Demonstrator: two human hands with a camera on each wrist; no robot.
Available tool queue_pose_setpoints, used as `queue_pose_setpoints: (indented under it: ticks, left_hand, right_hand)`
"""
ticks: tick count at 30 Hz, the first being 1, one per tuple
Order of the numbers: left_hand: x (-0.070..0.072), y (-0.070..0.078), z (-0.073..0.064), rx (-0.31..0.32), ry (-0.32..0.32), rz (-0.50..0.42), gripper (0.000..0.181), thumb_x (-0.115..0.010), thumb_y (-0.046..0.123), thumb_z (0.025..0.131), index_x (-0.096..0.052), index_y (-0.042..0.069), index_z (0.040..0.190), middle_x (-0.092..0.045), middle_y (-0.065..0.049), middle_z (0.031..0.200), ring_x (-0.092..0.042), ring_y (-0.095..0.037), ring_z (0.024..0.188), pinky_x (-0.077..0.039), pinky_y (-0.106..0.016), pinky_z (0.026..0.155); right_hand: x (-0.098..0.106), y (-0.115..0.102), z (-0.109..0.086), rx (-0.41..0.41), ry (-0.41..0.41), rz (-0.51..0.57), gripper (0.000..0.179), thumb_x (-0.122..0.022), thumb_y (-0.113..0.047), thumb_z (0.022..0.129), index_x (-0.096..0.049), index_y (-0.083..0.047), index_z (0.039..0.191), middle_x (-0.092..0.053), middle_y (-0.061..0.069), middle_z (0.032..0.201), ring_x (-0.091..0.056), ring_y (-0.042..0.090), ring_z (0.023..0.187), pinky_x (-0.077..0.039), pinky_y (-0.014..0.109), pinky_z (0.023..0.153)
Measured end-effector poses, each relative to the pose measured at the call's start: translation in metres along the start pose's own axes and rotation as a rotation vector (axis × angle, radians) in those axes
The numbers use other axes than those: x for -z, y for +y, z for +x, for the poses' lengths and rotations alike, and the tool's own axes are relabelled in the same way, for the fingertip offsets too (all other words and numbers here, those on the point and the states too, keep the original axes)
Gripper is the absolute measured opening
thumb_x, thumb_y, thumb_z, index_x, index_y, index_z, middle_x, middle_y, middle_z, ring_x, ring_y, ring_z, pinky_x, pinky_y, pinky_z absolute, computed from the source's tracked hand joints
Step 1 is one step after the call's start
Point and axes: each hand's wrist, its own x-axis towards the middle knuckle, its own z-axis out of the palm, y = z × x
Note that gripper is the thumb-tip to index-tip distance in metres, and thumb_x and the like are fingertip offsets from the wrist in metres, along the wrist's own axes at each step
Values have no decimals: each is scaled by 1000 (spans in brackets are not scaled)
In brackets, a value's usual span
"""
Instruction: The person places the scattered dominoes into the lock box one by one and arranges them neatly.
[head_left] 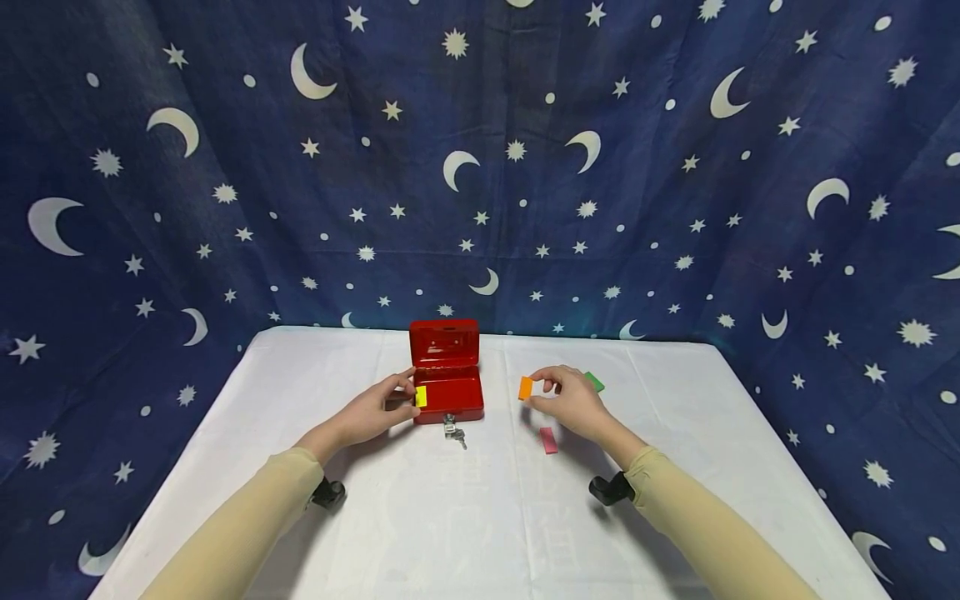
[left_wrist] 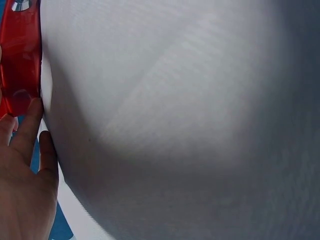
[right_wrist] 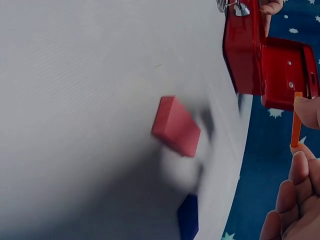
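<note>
A red metal cash box (head_left: 450,410) stands on the table with its lid (head_left: 445,343) raised at the back. My left hand (head_left: 375,408) holds the box at its left end, thumb by the front corner and index finger near the hinge. Inside the box, near that end, is a yellow block (head_left: 421,396). To the right of the box my right hand (head_left: 573,407) pinches a flat orange block (head_left: 526,388) between thumb and fingertip, above the table; the right wrist view shows this orange block (right_wrist: 297,125) edge-on.
A pink block (head_left: 549,440) lies in front of the right hand, and a green block (head_left: 594,381) shows behind it. The right wrist view also has a dark blue block (right_wrist: 188,217). Keys (head_left: 455,433) hang at the box's front lock. A starry curtain (head_left: 517,208) surrounds the white-covered table (head_left: 450,533).
</note>
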Motion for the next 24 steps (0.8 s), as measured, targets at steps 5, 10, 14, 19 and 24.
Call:
queue_pose_setpoints:
  ticks: [5, 10, 14, 19, 24]
  left_hand:
    - [1, 2, -1, 0, 4, -2, 36, -72, 39, 95, -56, 18, 119, -27, 3, 167, -49, -26, 138, -30, -60, 117]
    - [0, 4, -2, 5, 4, -1, 38, -73, 39, 95, -56, 17, 121, -27, 2, 168, -50, -26, 138, -30, -61, 117]
    - [0, 5, -2, 6, 5, 0, 37, -73, 38, 95, -56, 17, 121, -28, 2, 167, -50, -26, 138, -30, -60, 117]
    - [0, 4, -1, 9, 7, 3, 37, -73, 38, 95, -56, 18, 121, -28, 2, 167, -50, -26, 138, -30, -60, 117]
    - [-1, 3, -1, 21, 6, 8, 36, -72, 38, 95, -56, 18, 120, -27, 3, 167, -49, -26, 139, -31, -61, 116]
  right_hand:
    - [-7, -11, 8, 48, -23, 10, 38, -83, -31, 84, -72, -16, 117, -55, 0, 87, -49, 21, 88, -41, 35, 72]
    - [-15, -20, 13, 90, -38, -6, 35, -82, -29, 85, -72, -18, 117, -53, -3, 82, -48, 19, 87, -39, 36, 72]
    - [-22, -26, 17, 116, -47, -15, 35, -81, -29, 85, -73, -21, 118, -54, -4, 81, -48, 19, 88, -37, 37, 77]
    - [-32, -33, 23, 140, -49, -33, 34, -81, -28, 85, -74, -23, 118, -53, -4, 80, -48, 18, 89, -35, 38, 78]
    - [-40, -40, 29, 124, -70, -51, 37, -83, -32, 83, -74, -26, 118, -55, -4, 82, -48, 18, 89, -36, 37, 77]
